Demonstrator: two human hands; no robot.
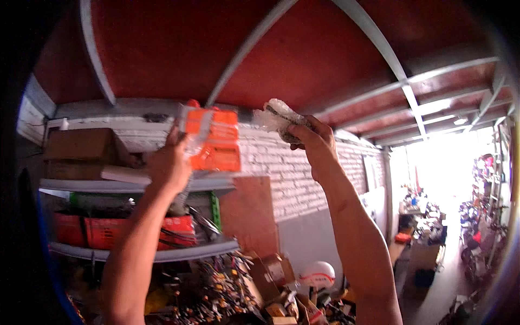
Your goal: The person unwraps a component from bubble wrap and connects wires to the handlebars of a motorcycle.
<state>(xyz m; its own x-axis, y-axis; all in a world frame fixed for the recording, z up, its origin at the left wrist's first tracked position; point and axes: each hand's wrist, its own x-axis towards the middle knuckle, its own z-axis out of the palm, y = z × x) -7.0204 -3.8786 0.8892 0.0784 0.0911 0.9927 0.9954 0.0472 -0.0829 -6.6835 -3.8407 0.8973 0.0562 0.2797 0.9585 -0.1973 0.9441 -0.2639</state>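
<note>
Holding both arms high, the left hand (169,162) grips an orange packet (213,140) and the right hand (313,138) grips a clear-wrapped bundle (279,116); neither rests on the shelf (135,187) yet.

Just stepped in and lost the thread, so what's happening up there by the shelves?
A person has both arms raised high in a cluttered storeroom. The left hand holds an orange packaged item in clear plastic, level with the upper shelf of cardboard boxes. The right hand grips a crumpled clear plastic wrap beside it. Red bins sit on the shelf below.
</note>
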